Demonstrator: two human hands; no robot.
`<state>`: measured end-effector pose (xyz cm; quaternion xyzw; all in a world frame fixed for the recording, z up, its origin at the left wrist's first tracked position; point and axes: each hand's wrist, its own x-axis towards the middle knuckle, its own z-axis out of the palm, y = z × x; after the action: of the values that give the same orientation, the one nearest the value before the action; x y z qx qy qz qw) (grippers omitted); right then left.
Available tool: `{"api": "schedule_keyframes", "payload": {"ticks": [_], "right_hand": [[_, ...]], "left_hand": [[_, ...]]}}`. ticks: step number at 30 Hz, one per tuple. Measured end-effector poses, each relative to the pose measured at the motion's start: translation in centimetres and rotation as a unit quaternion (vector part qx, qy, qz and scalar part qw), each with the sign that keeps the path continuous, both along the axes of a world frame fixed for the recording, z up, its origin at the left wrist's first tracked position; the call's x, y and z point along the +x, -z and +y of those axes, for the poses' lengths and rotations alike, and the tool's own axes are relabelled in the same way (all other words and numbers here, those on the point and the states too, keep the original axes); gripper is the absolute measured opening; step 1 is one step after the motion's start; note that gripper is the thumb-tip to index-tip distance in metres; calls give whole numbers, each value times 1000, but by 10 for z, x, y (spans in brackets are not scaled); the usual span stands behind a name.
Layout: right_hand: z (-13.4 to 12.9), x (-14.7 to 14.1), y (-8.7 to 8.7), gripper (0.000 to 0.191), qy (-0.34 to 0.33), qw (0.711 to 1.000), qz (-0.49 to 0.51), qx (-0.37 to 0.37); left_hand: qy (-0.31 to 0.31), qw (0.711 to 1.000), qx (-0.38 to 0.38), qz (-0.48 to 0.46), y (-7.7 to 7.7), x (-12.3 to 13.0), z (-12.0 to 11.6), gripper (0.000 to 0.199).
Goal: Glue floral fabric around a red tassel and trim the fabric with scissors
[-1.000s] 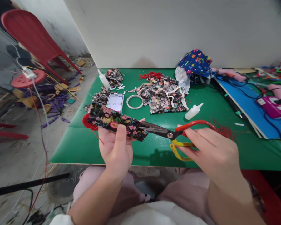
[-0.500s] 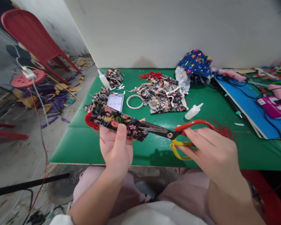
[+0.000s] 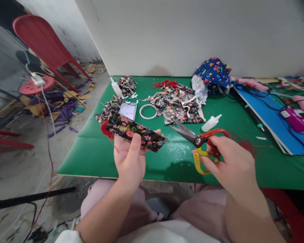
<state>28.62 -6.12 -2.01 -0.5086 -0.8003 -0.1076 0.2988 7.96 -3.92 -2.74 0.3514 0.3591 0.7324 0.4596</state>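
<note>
Above the table's front half, my left hand [image 3: 130,158] is closed on a strip of black floral fabric [image 3: 124,127], thumb on top. A red cord [image 3: 106,130] loops from the strip's left end, with a loose strand hanging down. My right hand [image 3: 230,162] grips scissors [image 3: 198,141] with red and yellow handles. The blades point left toward the fabric's right end and stand apart from it. Partly behind the strip lies a phone [image 3: 128,109] showing a timer. A roll of white tape [image 3: 148,111] rests just beyond the fabric.
Floral fabric scraps [image 3: 174,104] are heaped at mid-table. Two white squeeze bottles, one on the left [image 3: 116,87] and one on the right [image 3: 211,123], stand or lie around them. A blue folder [image 3: 266,118], glue guns [image 3: 250,83] and a purple device [image 3: 297,119] fill the right side.
The scissors have drawn back to the right, off the fabric's end, with the blades now clear of it. The left hand keeps hold of the strip. The view has shifted slightly.
</note>
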Motion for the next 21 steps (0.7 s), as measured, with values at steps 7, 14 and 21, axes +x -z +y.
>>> {"api": "schedule_keyframes", "payload": {"ticks": [7,14,21], "right_hand": [[1,-6,4,25,-60,998,-3,-28],[0,-9,-3,21,-80,997,-20,7],[-3,-8,-4,21,-71,997,-31,25]], "left_hand": [[-10,999,36,7,9,-1,0,26],[-10,999,34,6,12,1,-1,25],[6,1000,23,3,9,2,-3,26]]}}
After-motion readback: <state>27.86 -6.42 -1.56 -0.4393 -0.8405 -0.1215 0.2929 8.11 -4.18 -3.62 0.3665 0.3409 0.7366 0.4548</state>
